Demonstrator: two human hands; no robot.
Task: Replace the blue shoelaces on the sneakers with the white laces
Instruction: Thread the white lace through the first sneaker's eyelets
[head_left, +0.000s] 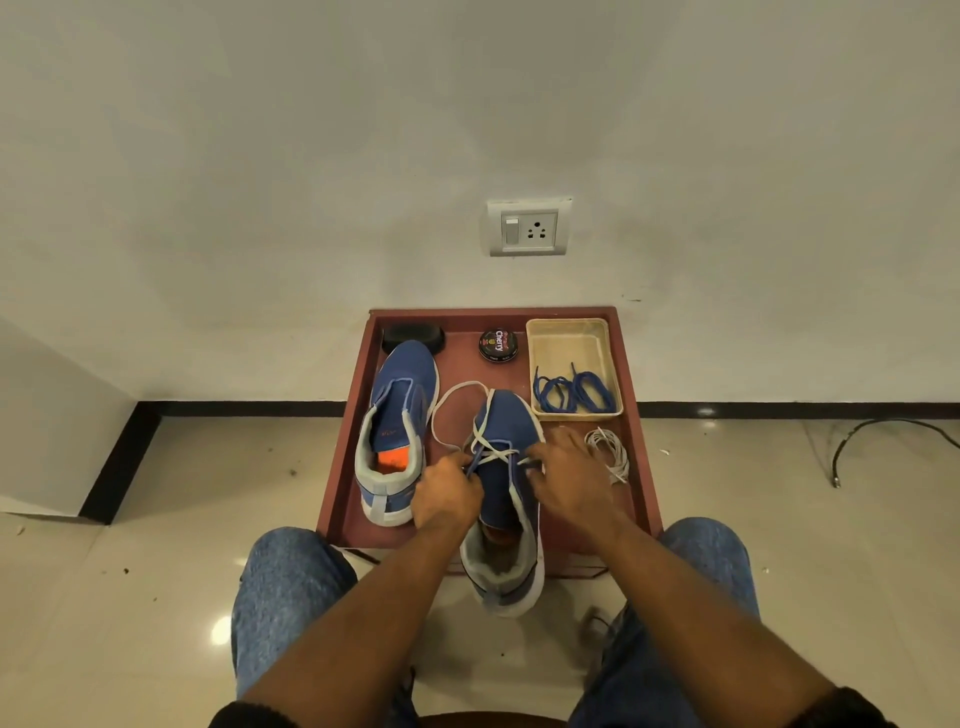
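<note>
polish tin (498, 344), brush (413, 338), laceless sneaker (396, 431)

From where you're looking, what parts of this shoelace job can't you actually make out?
All in the head view:
- Left hand fingertips: curled under, so the exact pinch on the white lace is hidden.
- Blue sneaker being laced: both hands cover its lower eyelets.
- Round black polish tin: small print too tiny.
- Black object behind the unlaced blue sneaker: partly hidden, unidentifiable.

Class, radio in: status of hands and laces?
Both hands threading white lace on right sneaker. Blue laces in tray. Nothing in the way.
</note>
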